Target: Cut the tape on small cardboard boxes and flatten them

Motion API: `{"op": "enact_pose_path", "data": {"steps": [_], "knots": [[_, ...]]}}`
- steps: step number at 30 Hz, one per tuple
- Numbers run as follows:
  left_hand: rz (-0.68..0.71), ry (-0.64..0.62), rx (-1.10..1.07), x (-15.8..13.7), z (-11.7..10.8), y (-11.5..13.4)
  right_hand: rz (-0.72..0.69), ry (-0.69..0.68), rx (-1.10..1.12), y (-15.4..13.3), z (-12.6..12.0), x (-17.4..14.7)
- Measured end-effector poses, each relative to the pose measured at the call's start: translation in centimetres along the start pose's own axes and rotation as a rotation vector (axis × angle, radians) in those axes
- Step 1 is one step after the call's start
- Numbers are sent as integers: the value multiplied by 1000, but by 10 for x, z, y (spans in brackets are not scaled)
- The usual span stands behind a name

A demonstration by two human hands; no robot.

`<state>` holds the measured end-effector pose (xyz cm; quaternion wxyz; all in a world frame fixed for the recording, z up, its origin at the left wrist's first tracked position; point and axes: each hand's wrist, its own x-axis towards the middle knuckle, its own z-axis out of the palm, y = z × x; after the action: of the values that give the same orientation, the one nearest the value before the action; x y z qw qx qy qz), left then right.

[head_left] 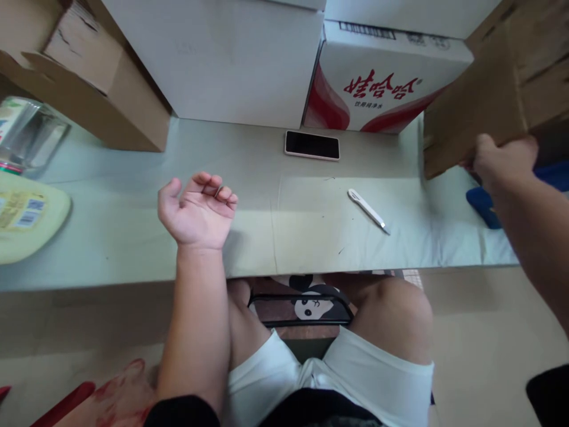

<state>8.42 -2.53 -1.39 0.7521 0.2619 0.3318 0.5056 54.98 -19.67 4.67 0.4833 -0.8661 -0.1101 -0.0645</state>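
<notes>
Right hand (504, 160) is out at the far right, on the lower edge of a brown cardboard box (480, 95). Box stands tilted at the right end of the table (249, 249). My thumb lies against its near face, other fingers wrap behind the edge; mostly hidden there, so can't tell how they're spaced. A blue item (484, 204) sits just below that hand, partly covered by my forearm; can't tell what it is.

Left hand (200, 216) is over the table's near side, palm up, thumb out wide, fingers loosely curled and not gripping.

Between my hands: a white cutter-type tool (368, 210) lies slantwise, metal-grey tip toward me. Phone (312, 146) is flat behind it, dark screen up, close to the white-and-red carton (382, 83). Big white box (231, 59) stands left of that carton, then an open cardboard carton (133, 101). Far left: clear plastic container (38, 133) and, nearer me, a pale yellow bottle (33, 216) with a label.
</notes>
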Motion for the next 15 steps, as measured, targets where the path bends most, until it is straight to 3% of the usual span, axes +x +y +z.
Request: {"op": "enact_pose_path", "data": {"steps": [4, 7, 11, 15], "knots": [[8, 64, -39, 2, 3, 4, 1, -111, -136, -35, 37, 24], [-9, 95, -52, 2, 7, 8, 19, -229, -197, -43, 55, 28], [-52, 153, -140, 1, 14, 12, -99, -275, -398, -25, 70, 34], [-60, 156, -131, 1, 13, 13, -353, -256, -597, 2, 69, 46]]}}
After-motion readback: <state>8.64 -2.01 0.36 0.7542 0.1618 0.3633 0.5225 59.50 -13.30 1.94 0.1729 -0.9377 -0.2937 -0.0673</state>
